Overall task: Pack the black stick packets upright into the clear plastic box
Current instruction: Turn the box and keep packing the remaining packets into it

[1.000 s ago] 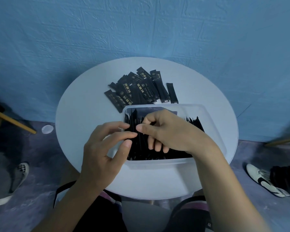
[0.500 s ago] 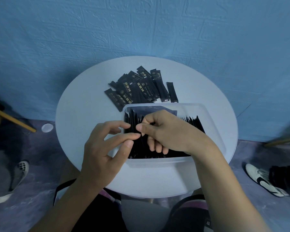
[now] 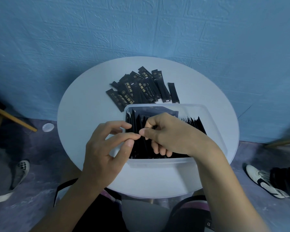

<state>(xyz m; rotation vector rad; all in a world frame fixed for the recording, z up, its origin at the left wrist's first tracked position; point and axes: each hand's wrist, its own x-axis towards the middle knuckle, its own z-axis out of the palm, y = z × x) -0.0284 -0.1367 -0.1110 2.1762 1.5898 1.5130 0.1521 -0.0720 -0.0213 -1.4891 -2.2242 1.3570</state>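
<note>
A clear plastic box [image 3: 215, 124] stands on the near half of the round white table [image 3: 90, 104]. Inside it, several black stick packets [image 3: 195, 125] stand on end in a tight row. My right hand [image 3: 169, 134] reaches into the box, fingers curled round a bunch of these packets and thumb pressed on their near side. My left hand [image 3: 105, 149] is at the box's left end, its fairly straight fingertips touching the leftmost packets and meeting the right thumb. A loose pile of black packets [image 3: 141, 88] lies flat behind the box.
A blue textured wall rises just behind the table. On the floor lie a small clear round lid [image 3: 48, 127] at the left and shoes [image 3: 264, 183] at both sides. A wooden leg [image 3: 13, 118] slants in from the left.
My left fingertips have crept slightly right, closing up against the right thumb. The right hand stays curled in the packets; the box and the pile have not moved.
</note>
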